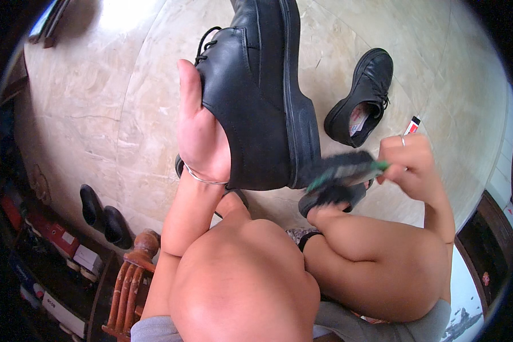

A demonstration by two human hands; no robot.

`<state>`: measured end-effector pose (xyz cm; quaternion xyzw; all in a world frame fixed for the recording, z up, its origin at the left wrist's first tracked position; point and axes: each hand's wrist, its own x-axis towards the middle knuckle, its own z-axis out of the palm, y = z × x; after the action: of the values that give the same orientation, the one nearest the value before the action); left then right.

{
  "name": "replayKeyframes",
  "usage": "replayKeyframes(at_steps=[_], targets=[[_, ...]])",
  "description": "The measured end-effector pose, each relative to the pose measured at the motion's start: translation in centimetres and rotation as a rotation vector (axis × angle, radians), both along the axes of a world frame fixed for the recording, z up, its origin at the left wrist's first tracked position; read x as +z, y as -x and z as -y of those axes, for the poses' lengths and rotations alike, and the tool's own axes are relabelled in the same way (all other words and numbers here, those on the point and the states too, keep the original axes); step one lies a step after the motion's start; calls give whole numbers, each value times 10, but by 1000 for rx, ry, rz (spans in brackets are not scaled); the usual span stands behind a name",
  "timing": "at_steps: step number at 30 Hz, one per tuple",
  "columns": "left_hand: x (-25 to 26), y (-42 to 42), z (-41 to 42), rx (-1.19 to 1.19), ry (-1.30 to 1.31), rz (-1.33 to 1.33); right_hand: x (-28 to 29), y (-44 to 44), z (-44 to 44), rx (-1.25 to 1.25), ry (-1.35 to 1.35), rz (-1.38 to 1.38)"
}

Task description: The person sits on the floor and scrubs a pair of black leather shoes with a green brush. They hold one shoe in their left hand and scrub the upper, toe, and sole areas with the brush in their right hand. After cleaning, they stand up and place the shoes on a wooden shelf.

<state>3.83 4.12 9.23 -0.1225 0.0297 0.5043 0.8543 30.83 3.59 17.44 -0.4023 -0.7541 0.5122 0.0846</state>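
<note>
My left hand [201, 139] reaches inside a black leather lace-up shoe [256, 102], with the thumb along its outside by the laces. The shoe is held up off the floor, its toe pointing away and its sole facing right. My right hand [410, 166] grips a green-handled brush [346, 171] with dark bristles, blurred by motion. The brush is close to the shoe's heel; whether it touches is unclear. A second black lace-up shoe [363, 96] rests on the floor beyond the brush. Just past my right hand lies a red, white and black tube or box [412, 125], partly hidden.
Marbled floor tiles [89, 107] spread around my sandalled feet. Another pair of black shoes [104, 218] lies at left, near a rack with boxes [64, 239]. A turned wooden piece of furniture [130, 278] stands beside my left arm. A dark wooden frame [483, 239] is at right.
</note>
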Motion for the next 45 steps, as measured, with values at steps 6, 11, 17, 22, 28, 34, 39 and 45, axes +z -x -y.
replayKeyframes(at_steps=[6, 11, 17, 22, 28, 34, 39, 45], targets=[[15, -7, 1, 6, 106, -223, -4, 15, -21, -257, 477, 171], [12, -3, 4, -32, 54, -203, -5, 12, -12, 127, 461, 38], [15, -11, -1, -19, 71, -227, -3, 2, -21, -209, 511, 132], [14, -10, 5, -17, 64, -260, -15, -1, -24, -318, 555, 157], [7, -7, 4, -9, -6, -199, -15, -6, -21, 146, 461, 121], [10, -9, 4, -7, 53, -194, -20, -8, -12, 17, 453, 96], [3, -14, 1, -5, 126, -294, -57, -25, -36, -466, 276, 130], [-14, -4, -3, -18, 90, -74, -52, -25, -20, -64, 594, -109]])
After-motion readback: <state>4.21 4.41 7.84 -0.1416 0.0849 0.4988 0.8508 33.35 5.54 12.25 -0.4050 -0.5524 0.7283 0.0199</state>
